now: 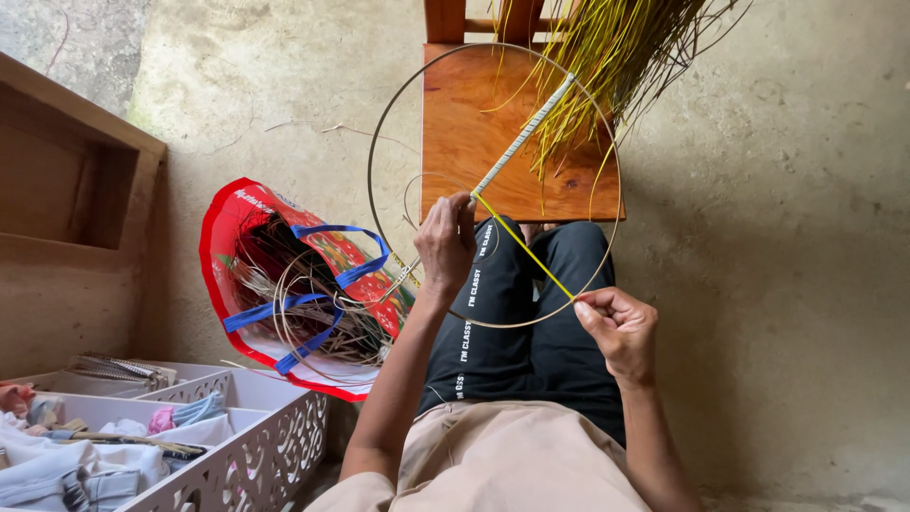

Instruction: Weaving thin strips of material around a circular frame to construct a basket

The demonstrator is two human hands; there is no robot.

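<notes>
Head: both hands on hoop (493,185) w/ strand (526,251)

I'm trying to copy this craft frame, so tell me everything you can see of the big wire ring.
The wire ring is a thin, metal-looking hoop, held roughly upright over the person's lap and in front of a wooden chair. A rod wrapped in pale strip crosses it diagonally. The left hand grips that rod mid-ring; the right hand pulls a yellow strand taut near the lower rim.

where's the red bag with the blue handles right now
In the head view the red bag lies on the concrete floor to the person's left, just beyond the left hand, between the wooden chair and the white lattice basket.
</notes>
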